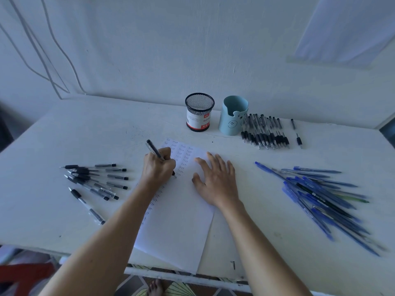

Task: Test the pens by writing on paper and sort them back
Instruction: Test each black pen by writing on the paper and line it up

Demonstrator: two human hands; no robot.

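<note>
Left hand (159, 167) is curled round a black pen (154, 151), fingers and thumb clamped low on the barrel. The tip is down on the paper (181, 221), at the foot of a column of small "test" marks. Right hand (215, 180) lies flat on the paper just right of the tip, fingers straight and a little spread, holding nothing — it pins the sheet.

Step in hand, as I judge it: trial writing with this one pen. To do it well:
- use light, even pressure and write one short word in bare paper below the last mark, so the new line reads on its own
- press the right palm down so the sheet does not skid
- look for faint or skipping ink before deciding where the pen goes

Left of the paper is a loose cluster of black pens (94, 180). Beyond its far edge stand a mesh cup (199, 113) and a blue holder (233, 116) side by side, with no pens above either rim. Past the far right corner is a row of black pens (265, 133), and to the right a heap of blue pens (320, 195). Which pile holds the tested ones I cannot tell.
</note>
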